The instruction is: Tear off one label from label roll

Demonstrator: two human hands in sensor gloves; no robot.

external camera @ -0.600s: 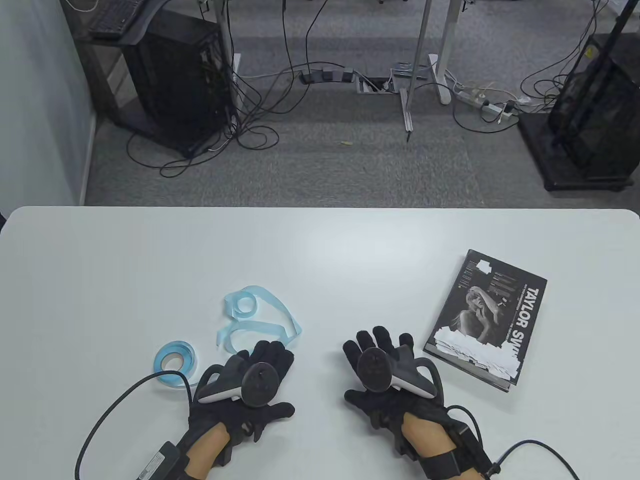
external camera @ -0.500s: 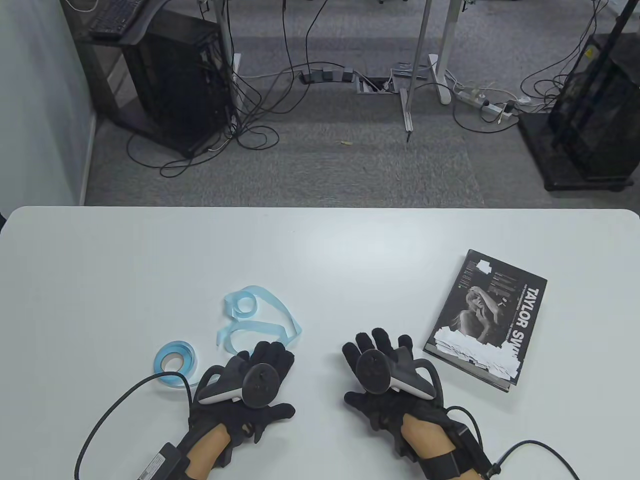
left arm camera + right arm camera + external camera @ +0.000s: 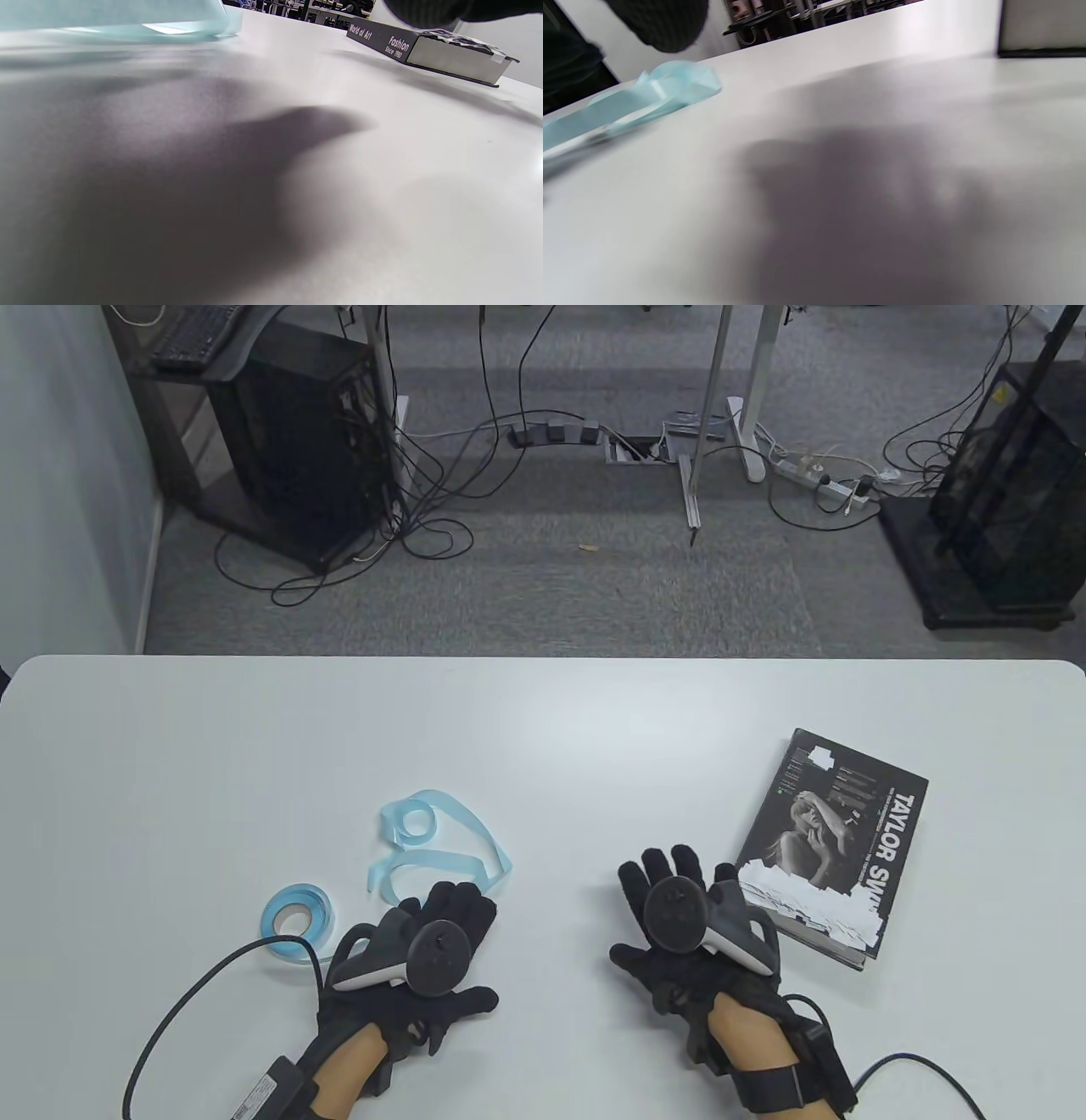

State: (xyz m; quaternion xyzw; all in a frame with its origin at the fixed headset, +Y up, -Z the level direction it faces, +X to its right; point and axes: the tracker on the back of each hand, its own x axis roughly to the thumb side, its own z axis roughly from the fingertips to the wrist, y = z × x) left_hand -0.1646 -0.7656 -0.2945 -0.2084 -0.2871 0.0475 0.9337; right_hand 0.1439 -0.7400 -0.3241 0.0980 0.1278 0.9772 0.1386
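Note:
A light blue label roll lies on the white table at the near left. A loose curled strip of blue backing lies just beyond my left hand; it also shows in the left wrist view and the right wrist view. My left hand rests flat on the table, fingers spread and empty, right of the roll. My right hand is flat and empty, close to the book's near left corner.
A black book with several white labels stuck on its cover lies at the right; its spine shows in the left wrist view. Glove cables trail off the near edge. Floor, cables and desk legs lie beyond the far edge.
My right hand has slid to the right, toward the book. My left hand, the roll and the strip have not moved.

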